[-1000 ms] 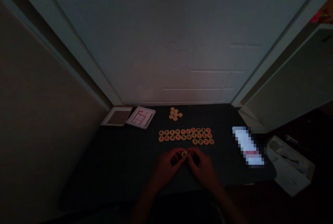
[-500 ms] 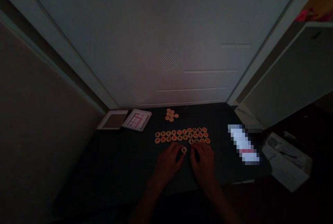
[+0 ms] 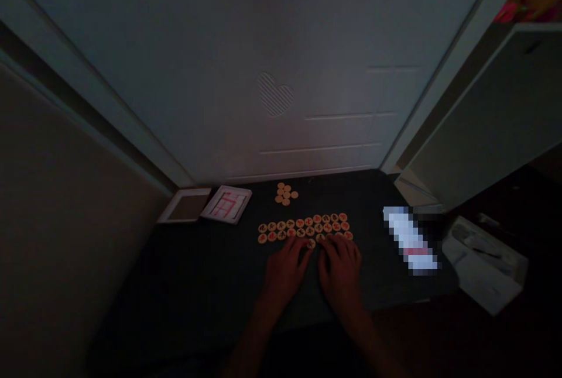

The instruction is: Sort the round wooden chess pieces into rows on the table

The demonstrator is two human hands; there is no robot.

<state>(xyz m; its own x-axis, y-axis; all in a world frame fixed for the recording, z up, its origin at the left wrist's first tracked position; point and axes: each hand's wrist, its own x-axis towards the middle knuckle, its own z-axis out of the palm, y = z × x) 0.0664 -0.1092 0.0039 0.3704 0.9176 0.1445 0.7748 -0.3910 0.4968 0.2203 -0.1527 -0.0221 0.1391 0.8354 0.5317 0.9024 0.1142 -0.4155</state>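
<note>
Between the thumb and fingertips of my left hand is a round wooden xiangqi piece, at the left end of the nearest row. My right hand is bent over that same row, its thumb and index finger close together at another xiangqi piece. More of this row is partly hidden under my right fingers. Just beyond lie two longer rows of xiangqi pieces, face up with red and black characters. A loose cluster of plain-faced pieces sits near the back of the dark table.
At the back left stand a shallow open box and its lid-like tray with red print. A blurred-out white object lies at the right. Beyond the table's right edge is a white container. A pale panel rises behind the table.
My left hand has moved forward with its xiangqi piece, which now lies close to the nearest row. My right hand stays almost in place. The view has shifted slightly.
</note>
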